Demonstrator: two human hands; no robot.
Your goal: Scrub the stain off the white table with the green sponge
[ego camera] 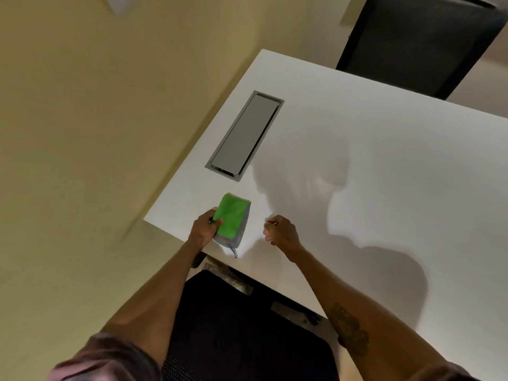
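Note:
A green sponge [231, 217] with a grey underside and a small grey loop lies near the left corner of the white table [357, 160]. My left hand [204, 229] grips its left edge, thumb on the green top. My right hand [281, 232] hovers just right of the sponge with its fingers curled in and nothing visibly in it. No stain shows on the table surface; shadows of my head and arms fall across it.
A grey rectangular cable hatch [245, 134] is set into the table beyond the sponge. A black chair [423, 42] stands at the far side and a black chair seat [247, 334] sits below the near edge. Beige floor lies to the left.

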